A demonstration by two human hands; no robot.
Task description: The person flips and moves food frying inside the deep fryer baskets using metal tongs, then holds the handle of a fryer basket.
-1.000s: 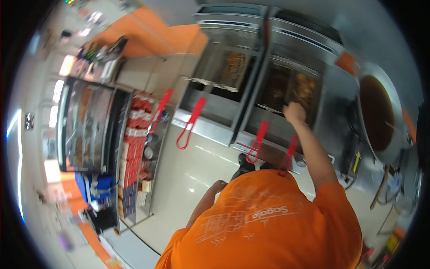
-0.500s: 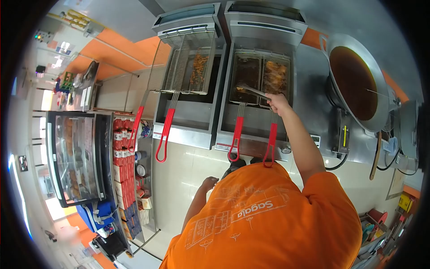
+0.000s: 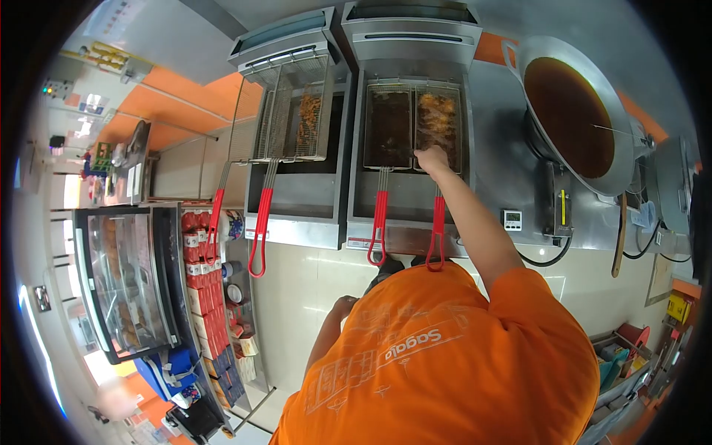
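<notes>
My right hand (image 3: 433, 159) is closed over the front of the right fryer basket (image 3: 460, 141). Half a second ago metal tongs showed in it; now the hand and the viewing angle mostly hide them. Browned fried pieces (image 3: 436, 111) lie in bubbling oil in that basket. Beside it, the left basket (image 3: 368, 130) of the same fryer sits in dark oil with a few small bits. Both baskets have red handles, one (image 3: 378, 230) left and one (image 3: 437, 237) under my forearm. Low at my side, away from the fryers, hangs my left hand (image 3: 345, 305), its fingers partly hidden.
A second fryer at left carries raised wire baskets (image 3: 326, 133), one with orange-brown crumbs (image 3: 308, 111). To the right stand a big pan of brown oil (image 3: 567, 111), a timer (image 3: 512, 219) and a wooden handle (image 3: 618, 237). A glass display cabinet (image 3: 126, 282) and boxed shelves (image 3: 208, 297) are farther left.
My right hand has shifted from beside the right basket to over its front edge, and the tongs have swung out of plain sight. The camera view has moved slightly right. My left hand stays low.
</notes>
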